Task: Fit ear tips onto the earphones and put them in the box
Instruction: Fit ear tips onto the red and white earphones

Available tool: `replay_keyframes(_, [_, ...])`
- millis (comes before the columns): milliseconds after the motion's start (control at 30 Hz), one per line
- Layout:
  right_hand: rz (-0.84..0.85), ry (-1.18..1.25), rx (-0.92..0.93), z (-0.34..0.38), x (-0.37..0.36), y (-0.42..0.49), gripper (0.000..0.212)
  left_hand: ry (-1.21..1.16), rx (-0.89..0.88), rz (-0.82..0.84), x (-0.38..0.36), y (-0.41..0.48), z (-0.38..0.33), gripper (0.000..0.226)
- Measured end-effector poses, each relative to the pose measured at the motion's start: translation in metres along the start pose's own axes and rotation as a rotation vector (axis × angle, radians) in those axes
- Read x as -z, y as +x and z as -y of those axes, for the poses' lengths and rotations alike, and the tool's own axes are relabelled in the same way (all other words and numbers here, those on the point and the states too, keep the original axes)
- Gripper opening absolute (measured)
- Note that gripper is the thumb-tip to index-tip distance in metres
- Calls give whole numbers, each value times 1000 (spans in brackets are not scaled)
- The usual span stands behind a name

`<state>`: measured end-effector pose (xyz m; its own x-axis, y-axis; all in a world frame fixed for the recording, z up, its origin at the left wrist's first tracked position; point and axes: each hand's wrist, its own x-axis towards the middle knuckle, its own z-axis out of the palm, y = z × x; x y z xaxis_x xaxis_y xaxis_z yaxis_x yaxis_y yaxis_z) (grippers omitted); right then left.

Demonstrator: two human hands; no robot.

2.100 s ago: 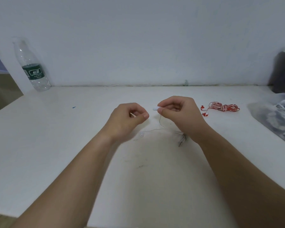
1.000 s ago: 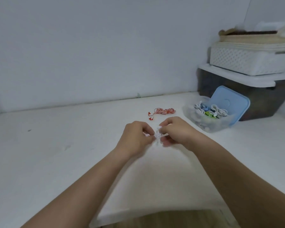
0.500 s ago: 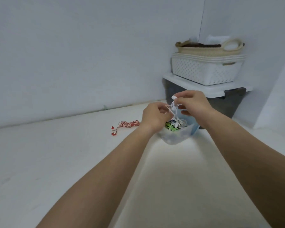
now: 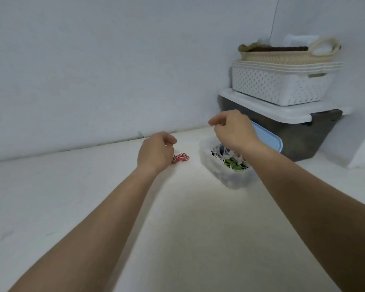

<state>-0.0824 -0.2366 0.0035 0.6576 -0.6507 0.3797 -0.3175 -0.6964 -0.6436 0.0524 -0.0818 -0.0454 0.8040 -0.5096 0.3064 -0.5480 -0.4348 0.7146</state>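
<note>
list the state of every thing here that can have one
clear box, open, filled with earphones
blue lid, raised behind the box
red-and-white earphones, coiled on the table, outside the box
dark bin, closed with a white lid
left hand, fingers curled, contents hidden
right hand, above the box, loosely curled, holding nothing visible

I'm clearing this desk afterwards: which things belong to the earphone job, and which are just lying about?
Job: clear box, earphones inside it, blue lid, red-and-white earphones.
Lying about: white lattice basket, woven basket, dark storage bin.
</note>
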Motion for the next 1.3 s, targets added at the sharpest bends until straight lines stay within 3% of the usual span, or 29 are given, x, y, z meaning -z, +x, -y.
replay_keyframes(100, [51,68,62,25,-32,3,35,302,45,94,11,5,40,47])
replay_keyframes(233, [324,52,81,42,-77,-2,49,364,37,205,4,-3,59,55])
replay_keyframes(433, [496,-404,117,37,-129,-5,61,218,-8,79,3,-10,67,38])
replay_keyframes(600, [351,-599,206,31,-143,-15,41,-12,19,96,20,-13,63,24])
replay_keyframes(667, [299,-561,219,31,-142,-16,26,-115,50,104,29,-19,61,21])
replay_keyframes(767, [368,-312,194,39,-136,-19,12,-348,186,121,44,-29,65,19])
replay_keyframes(867, [486,-56,193,57,-128,-32,14,-604,345,173,71,-42,74,17])
replay_keyframes(1033, [574,44,183,84,-137,-69,19,-954,510,223,130,-69,99,17])
replay_keyframes(1200, [646,64,176,108,-158,-103,20,-926,545,226,169,-98,125,28])
replay_keyframes(1300, [618,-91,293,128,-174,-121,39,-872,535,212,187,-119,140,32])
